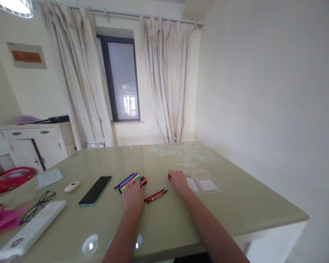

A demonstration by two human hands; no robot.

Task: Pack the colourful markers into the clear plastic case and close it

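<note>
My left hand (133,194) lies palm down at the near right end of a loose bundle of colourful felt-tip pens (125,180). Its fingers are bent over several of the pens, and an orange-ended one shows beside the fingertips. Just right of that hand, two dark red felt-tip pens (157,195) lie side by side, apart from the bundle. My right hand (178,182) rests on the table with its fingers curled in, and nothing shows in them. Beside it is a clear plastic case (207,185) with white card inside, its left part partly hidden by the hand.
Left of the pens lie a dark phone (95,190), a small white oval object (72,186), eyeglasses (38,207), a long white device (33,230), a face mask (49,178) and pink material (7,219). A wall runs along the table's (252,204) right side.
</note>
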